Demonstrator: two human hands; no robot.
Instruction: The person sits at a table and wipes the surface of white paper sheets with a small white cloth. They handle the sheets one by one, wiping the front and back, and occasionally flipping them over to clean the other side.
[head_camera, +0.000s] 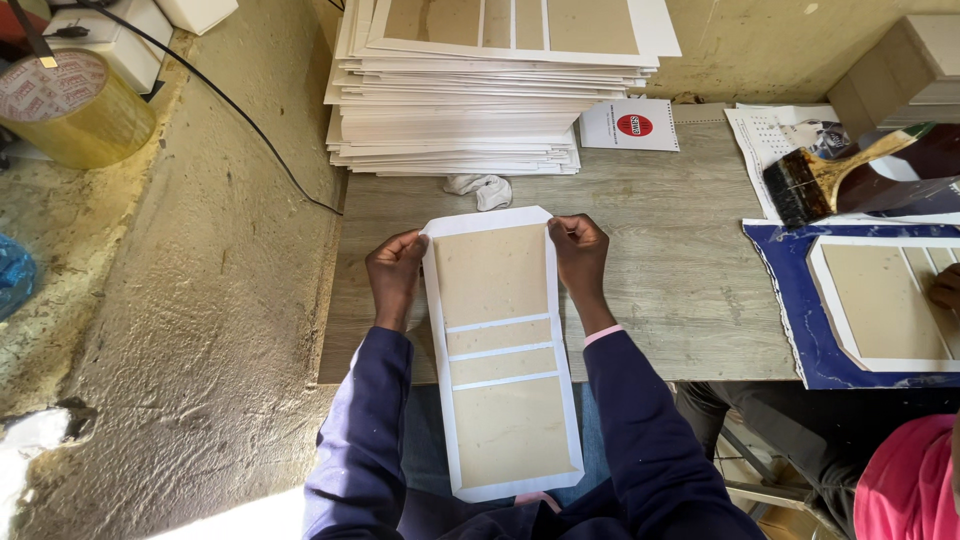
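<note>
A: What sits closest to the camera?

B: A long white sheet (505, 350) with 4 tan board panels glued on it: a big one at each end, 2 narrow strips between. Its near end hangs over the lap, past the table edge; the far end lies on the grey wooden table (660, 290).

A: And the hands?

B: Both grip the far end. The left hand (395, 275) pinches the sheet's left edge, fingers closed on the white border. The right hand (578, 255) pinches the right edge near the top corner, thumb and fingers clamped on the paper. Dark blue sleeves, with a pink cuff at the right wrist.

A: Beyond that?

B: A crumpled white cloth (480, 188) lies just past the sheet's far end. Behind it stands a tall stack of similar sheets (480, 100), with a small white card (630, 124) bearing a red oval beside it.

A: To the right?

B: Another panelled sheet (880, 300) rests on blue paper, a co-worker's fingers at its edge, and a wide brush (820, 180) lies further back.

A: Left?

B: A roll of tape (70, 105) far off, with a black cable (240, 120) running nearby.
</note>
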